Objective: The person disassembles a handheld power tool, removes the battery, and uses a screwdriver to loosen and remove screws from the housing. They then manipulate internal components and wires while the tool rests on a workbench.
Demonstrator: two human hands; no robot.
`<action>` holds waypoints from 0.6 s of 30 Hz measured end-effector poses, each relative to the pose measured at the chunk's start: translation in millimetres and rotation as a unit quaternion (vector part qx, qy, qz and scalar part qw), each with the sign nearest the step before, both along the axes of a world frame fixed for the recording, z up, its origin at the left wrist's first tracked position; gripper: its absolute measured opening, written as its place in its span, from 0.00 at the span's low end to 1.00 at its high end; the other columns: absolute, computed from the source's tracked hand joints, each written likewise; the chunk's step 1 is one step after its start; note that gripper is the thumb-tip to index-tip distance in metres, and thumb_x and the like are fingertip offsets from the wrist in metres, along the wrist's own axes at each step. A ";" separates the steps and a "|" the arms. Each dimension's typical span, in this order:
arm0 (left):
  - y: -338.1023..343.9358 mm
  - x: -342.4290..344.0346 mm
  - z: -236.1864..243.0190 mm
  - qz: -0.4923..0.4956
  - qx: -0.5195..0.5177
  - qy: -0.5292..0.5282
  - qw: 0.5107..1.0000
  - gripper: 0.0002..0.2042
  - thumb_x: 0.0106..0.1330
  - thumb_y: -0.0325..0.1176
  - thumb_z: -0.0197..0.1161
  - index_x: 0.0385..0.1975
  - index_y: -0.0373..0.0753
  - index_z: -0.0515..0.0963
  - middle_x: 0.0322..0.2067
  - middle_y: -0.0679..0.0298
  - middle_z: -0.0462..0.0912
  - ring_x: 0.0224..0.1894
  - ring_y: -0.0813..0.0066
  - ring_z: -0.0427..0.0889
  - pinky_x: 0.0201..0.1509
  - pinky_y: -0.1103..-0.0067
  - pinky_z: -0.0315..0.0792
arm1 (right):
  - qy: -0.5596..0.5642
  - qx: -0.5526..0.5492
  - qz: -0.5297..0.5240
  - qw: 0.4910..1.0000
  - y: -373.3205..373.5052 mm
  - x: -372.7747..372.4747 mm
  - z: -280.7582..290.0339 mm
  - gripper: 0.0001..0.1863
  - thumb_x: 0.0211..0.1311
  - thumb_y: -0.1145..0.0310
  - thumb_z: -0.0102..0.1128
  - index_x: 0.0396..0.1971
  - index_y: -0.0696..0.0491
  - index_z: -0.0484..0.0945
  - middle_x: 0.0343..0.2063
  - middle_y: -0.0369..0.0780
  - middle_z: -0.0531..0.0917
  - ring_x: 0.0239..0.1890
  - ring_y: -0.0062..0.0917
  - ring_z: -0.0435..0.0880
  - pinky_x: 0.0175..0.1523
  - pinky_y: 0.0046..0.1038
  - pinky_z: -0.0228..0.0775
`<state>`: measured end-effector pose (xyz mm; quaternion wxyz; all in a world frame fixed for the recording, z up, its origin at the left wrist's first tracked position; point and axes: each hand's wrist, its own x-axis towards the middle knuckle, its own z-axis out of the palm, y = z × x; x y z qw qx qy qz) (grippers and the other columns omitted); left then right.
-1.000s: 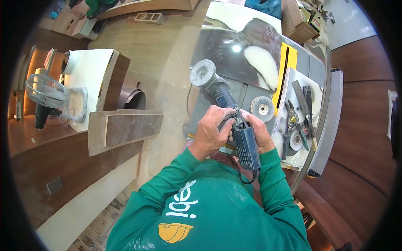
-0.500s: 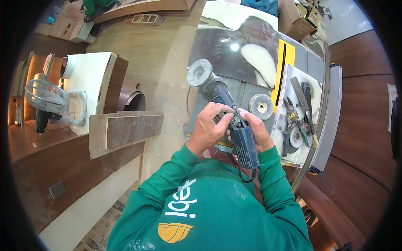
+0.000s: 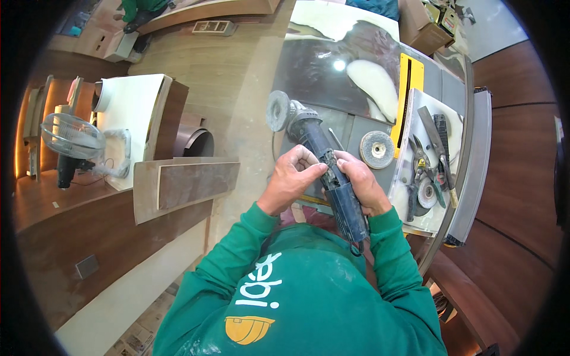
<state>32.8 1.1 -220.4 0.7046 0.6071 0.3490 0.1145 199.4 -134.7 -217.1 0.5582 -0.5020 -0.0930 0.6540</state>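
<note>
A dusty dark blue angle grinder (image 3: pixel 343 204) lies slantwise in front of me, its grey disc (image 3: pixel 278 111) at the far left end. Midway along the body, a stretch of housing is uncovered and its dark inner parts show. My right hand (image 3: pixel 366 188) wraps the grinder from the right, thumb along the uncovered part. With fingers curled and thumb against that same part, my left hand (image 3: pixel 284 185) touches the grinder from the left; whether it pinches some small piece is hidden. A round grinding disc (image 3: pixel 377 149) lies on the grey table just beyond my right hand.
Tin snips (image 3: pixel 421 161), a long flat blade (image 3: pixel 431 135) and a small disc (image 3: pixel 426 193) lie on a board at right. Beyond stands a glossy dark-and-white slab (image 3: pixel 323 65) beside a yellow strip (image 3: pixel 404 89). A fan (image 3: pixel 71 139) and leaning boards (image 3: pixel 196 185) are left.
The grinder's disc end has turned so the disc shows more edge-on. My left thumb has shifted slightly on the uncovered part. The whole view has moved a little, so surroundings sit farther right.
</note>
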 end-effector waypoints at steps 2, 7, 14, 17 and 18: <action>2.2 -2.9 2.6 -0.003 -0.035 -0.004 0.999 0.08 0.70 0.31 0.76 0.36 0.37 0.81 0.33 0.69 0.85 0.37 0.85 0.80 0.42 0.80 0.75 | -0.022 -0.006 0.007 1.000 1.2 -1.9 2.5 0.29 0.79 0.61 0.47 0.72 0.63 0.69 0.46 0.45 0.87 0.37 0.25 0.90 0.42 0.29 0.85; 5.9 -13.2 -2.8 -0.017 -0.072 0.003 0.997 0.08 0.71 0.30 0.76 0.38 0.37 0.82 0.35 0.68 0.86 0.39 0.83 0.82 0.45 0.80 0.77 | -0.226 0.008 0.055 0.973 -2.2 -0.7 -17.3 0.28 0.78 0.61 0.49 0.68 0.65 0.74 0.54 0.50 0.85 0.53 0.34 0.86 0.59 0.33 0.77; 5.5 -18.2 -4.3 -0.004 -0.107 0.004 0.994 0.09 0.71 0.31 0.76 0.39 0.37 0.82 0.36 0.67 0.87 0.41 0.82 0.83 0.46 0.80 0.78 | -0.265 -0.008 0.061 0.962 -1.9 -6.5 -18.5 0.28 0.78 0.60 0.49 0.67 0.66 0.75 0.59 0.55 0.85 0.62 0.41 0.83 0.68 0.37 0.71; 5.1 -17.4 -4.0 -0.002 -0.104 0.015 0.994 0.09 0.71 0.31 0.76 0.39 0.37 0.82 0.36 0.67 0.87 0.40 0.82 0.83 0.45 0.80 0.78 | -0.263 -0.014 0.059 0.963 -1.1 -9.6 -13.3 0.28 0.79 0.61 0.49 0.68 0.65 0.74 0.58 0.55 0.85 0.62 0.39 0.83 0.68 0.36 0.72; 4.6 -17.1 -3.9 -0.001 -0.103 0.019 0.995 0.09 0.70 0.31 0.76 0.38 0.37 0.82 0.36 0.67 0.87 0.40 0.82 0.83 0.45 0.80 0.78 | -0.267 -0.009 0.058 0.962 -0.6 -9.8 -11.4 0.28 0.79 0.61 0.49 0.68 0.65 0.74 0.58 0.55 0.85 0.61 0.39 0.84 0.68 0.36 0.72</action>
